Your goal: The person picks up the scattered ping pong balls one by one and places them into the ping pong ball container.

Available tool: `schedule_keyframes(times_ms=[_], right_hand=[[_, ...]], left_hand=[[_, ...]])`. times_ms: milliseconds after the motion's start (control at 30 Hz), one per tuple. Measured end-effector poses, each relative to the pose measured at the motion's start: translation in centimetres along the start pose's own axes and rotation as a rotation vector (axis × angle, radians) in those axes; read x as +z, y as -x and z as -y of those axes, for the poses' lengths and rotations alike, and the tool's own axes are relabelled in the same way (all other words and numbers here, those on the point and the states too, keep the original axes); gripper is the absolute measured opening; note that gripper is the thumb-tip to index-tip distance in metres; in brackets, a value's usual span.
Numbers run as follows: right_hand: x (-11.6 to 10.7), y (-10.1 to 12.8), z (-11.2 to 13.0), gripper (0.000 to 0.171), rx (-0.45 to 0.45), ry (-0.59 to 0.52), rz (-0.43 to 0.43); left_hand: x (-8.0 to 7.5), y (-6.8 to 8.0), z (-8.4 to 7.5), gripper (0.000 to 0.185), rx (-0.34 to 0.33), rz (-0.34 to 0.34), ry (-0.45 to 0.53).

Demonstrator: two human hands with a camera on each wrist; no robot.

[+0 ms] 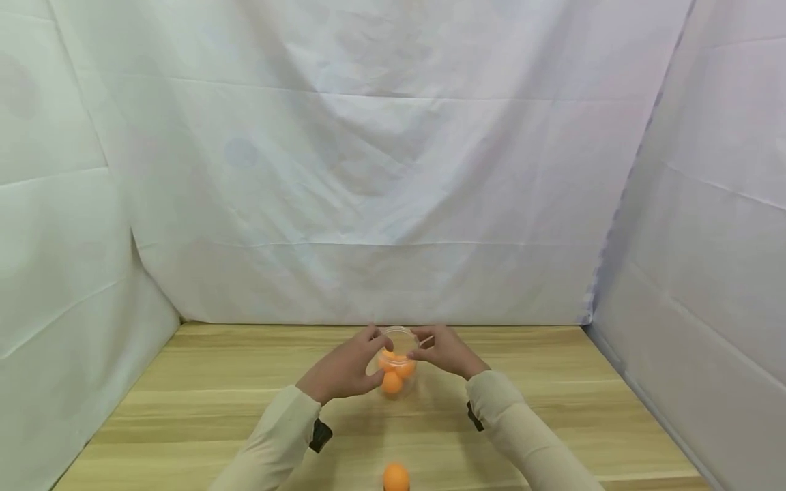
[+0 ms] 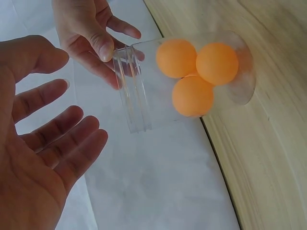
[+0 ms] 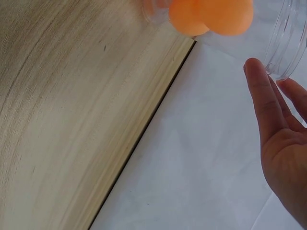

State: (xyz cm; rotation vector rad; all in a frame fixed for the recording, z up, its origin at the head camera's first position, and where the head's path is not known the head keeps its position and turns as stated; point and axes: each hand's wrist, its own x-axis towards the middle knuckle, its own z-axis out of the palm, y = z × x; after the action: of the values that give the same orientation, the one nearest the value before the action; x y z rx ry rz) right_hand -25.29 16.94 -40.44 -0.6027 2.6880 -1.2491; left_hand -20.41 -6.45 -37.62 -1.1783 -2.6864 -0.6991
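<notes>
1. Two hands meet over the wooden surface [image 1: 552, 423], near the middle of its far edge, with white cloth [image 1: 381, 170] hung behind and at both sides.
2. Left hand [image 1: 344, 372] is open, fingers spread and relaxed just beside the clear plastic cup [image 2: 144, 91]; it grips nothing.
3. Right hand [image 1: 445, 351] pinches the cup's rim between thumb and fingertips, steadying it upright on the surface.
4. Three orange balls [image 2: 194, 72] sit in the cup's bottom, touching one another.
5. One more orange ball [image 1: 396, 477] lies apart, at the near edge.
6. Judging by this, filling the cup is under way; the next move likely calls for a free hand to reach back for the loose ball.
</notes>
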Motion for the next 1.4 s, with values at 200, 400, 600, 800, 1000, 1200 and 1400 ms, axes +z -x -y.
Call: schedule_keyframes(times_ms=[200, 400, 600, 800, 1000, 1200, 1400], right_hand=[[-0.1, 0.1, -0.4, 0.055, 0.004, 0.008, -0.001], [-0.4, 0.0, -0.5, 0.053, -0.009, 0.037, -0.016], [-0.2, -0.2, -0.5, 0.053, -0.037, 0.043, -0.006], [-0.3, 0.0, -0.6, 0.053, -0.016, 0.037, -0.01], [-0.5, 0.0, -0.7, 0.052, -0.01, 0.033, -0.013], [-0.5, 0.0, -0.7, 0.052, -0.009, 0.043, -0.009], [-0.5, 0.1, -0.7, 0.053, 0.0, 0.045, -0.015]], left_hand=[[1.0, 0.9, -0.3, 0.026, 0.007, 0.033, 0.008], [2.4, 1.7, -0.6, 0.029, -0.021, 0.1, 0.005], [3.6, 2.4, -1.0, 0.03, -0.025, 0.143, -0.006], [4.7, 2.8, -2.0, 0.03, 0.044, 0.159, -0.01], [6.0, 3.3, -2.9, 0.031, 0.074, 0.185, -0.043], [6.8, 3.8, -3.5, 0.034, 0.052, 0.236, -0.041], [8.1, 4.1, -3.8, 0.032, 0.074, 0.306, -0.025]])
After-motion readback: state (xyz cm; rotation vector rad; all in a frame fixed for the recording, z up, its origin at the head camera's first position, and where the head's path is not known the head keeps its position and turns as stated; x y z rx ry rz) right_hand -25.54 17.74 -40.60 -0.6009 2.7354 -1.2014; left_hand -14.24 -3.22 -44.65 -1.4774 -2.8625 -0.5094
